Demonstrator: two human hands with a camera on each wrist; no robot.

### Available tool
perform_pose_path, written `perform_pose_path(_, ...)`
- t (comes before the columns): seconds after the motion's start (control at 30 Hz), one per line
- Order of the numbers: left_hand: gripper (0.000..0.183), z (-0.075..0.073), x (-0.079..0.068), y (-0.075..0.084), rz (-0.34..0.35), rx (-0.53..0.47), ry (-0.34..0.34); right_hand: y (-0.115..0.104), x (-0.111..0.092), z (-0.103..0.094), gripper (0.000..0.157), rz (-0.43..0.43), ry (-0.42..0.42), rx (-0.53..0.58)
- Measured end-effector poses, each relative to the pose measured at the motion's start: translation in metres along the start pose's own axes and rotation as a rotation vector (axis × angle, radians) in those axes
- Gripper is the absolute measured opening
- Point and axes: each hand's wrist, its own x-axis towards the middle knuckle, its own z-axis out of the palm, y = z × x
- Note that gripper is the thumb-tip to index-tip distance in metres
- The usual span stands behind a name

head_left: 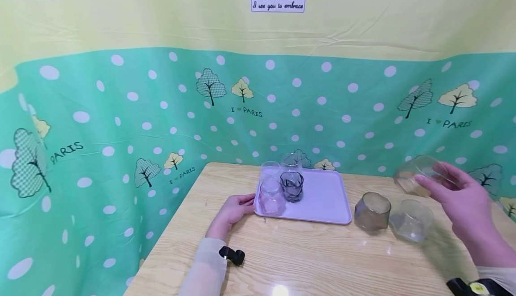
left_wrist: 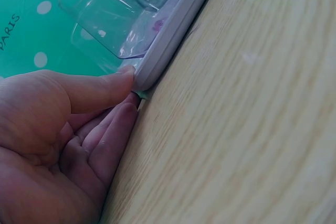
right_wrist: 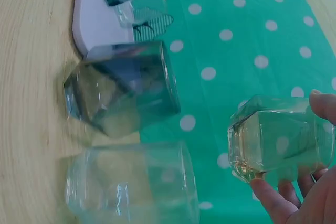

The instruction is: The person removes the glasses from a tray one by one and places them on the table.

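Observation:
My left hand [head_left: 234, 213] pinches the left edge of a pale lilac tray [head_left: 322, 197]; in the left wrist view the thumb lies on the rim and the fingers are beneath it. On the tray's left side stand a pinkish clear glass [head_left: 272, 201], a dark grey glass [head_left: 292, 187] and clear glasses behind them. Off to the right, my right hand [head_left: 467, 195] grips a clear faceted glass [right_wrist: 273, 142] between thumb and fingers, tilted and raised over the table. Near that hand, a smoky brown glass [head_left: 372, 213] and another clear glass [head_left: 412, 221] stand on the table.
The light wooden table [head_left: 306, 255] runs back to a green dotted curtain [head_left: 242, 130] hanging right behind the tray. The smoky brown glass sits close to the tray's right edge, with the clear glass beside it.

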Motion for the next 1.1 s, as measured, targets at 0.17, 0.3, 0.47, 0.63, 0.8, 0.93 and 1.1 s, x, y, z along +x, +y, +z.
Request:
perform_pose_path(0.17, 0.050, 0.000, -0.001, -0.001, -0.007, -0.003, 0.005, 0.009, -0.001, -0.011, 0.083, 0.023, 0.034, -0.060)
perform_pose_path(0.3, 0.050, -0.001, -0.002, -0.002, -0.010, 0.018, 0.008, 0.011, -0.003, -0.020, 0.074, 0.022, 0.044, -0.074)
perform_pose_path(0.47, 0.049, 0.001, -0.002, 0.000, -0.002, 0.041, 0.006, 0.017, -0.008, -0.038, 0.057, 0.000, 0.075, 0.053)
perform_pose_path(0.63, 0.050, 0.002, -0.001, 0.002, 0.007, 0.049, 0.002, 0.030, -0.011, -0.054, 0.053, -0.017, 0.096, 0.266)
perform_pose_path(0.8, 0.050, 0.003, 0.001, 0.000, 0.016, 0.054, -0.001, 0.047, -0.013, -0.067, 0.052, -0.001, 0.109, 0.302)
perform_pose_path(0.93, 0.049, 0.003, 0.002, 0.001, 0.006, 0.053, 0.001, 0.064, -0.015, -0.075, 0.051, 0.009, 0.111, 0.291)
perform_pose_path(1.1, 0.050, 0.003, 0.003, 0.003, 0.004, 0.046, -0.002, 0.078, -0.017, -0.081, 0.051, 0.084, 0.105, 0.160)
